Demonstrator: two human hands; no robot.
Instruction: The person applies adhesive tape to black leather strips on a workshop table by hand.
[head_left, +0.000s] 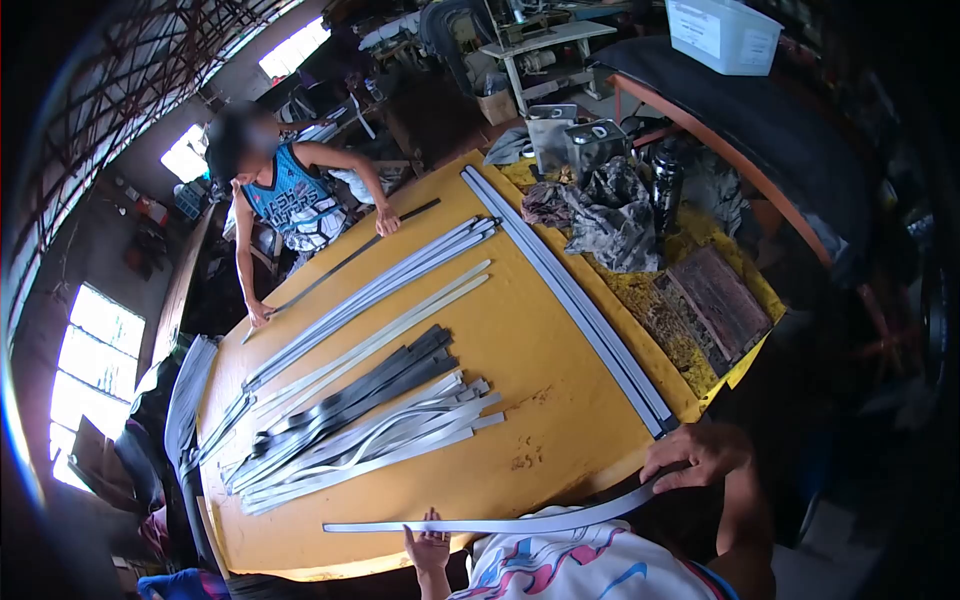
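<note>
A long pale strip [500, 525] with a dark edge runs across the near side of the yellow table, bending upward at its right end. My right hand [700, 455] grips that right end, fingers curled over it. Toward the other end, my left hand [428, 548] holds the strip from below, palm up, with fingertips showing above its far edge. Past the strip lie a bundle of loose white strips [370, 440] and a bundle of black strips [360, 385]. Close to my right hand ends a row of long grey-white strips [570, 290] along the table's right side.
Across the yellow table [560, 400], a co-worker [300, 190] has both hands on a dark strip [340, 265]. More grey strips [370, 300] lie between us. To the right are metal cans [595, 145], a crumpled cloth [620, 215] and a brown block [720, 300].
</note>
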